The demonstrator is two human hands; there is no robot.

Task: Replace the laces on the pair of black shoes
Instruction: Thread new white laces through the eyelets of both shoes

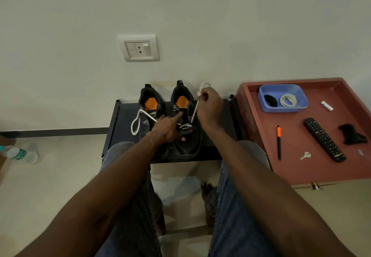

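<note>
Two black shoes with orange insoles stand side by side on a low black rack [212,136], heels toward the wall. The right shoe [187,146] has a white lace [194,114] threaded through its lower eyelets. My right hand [209,106] pinches one end of that lace and holds it up taut above the shoe. My left hand [167,128] rests on the right shoe's tongue with the index finger stretched out, pressing it. The lace's other end loops loosely over the left shoe [149,112].
A red tray table [301,168] stands to the right with a blue box [283,98] holding a coiled white lace and a black lace, a pen, a remote, a key and a black item. A water bottle [19,153] lies on the floor at left.
</note>
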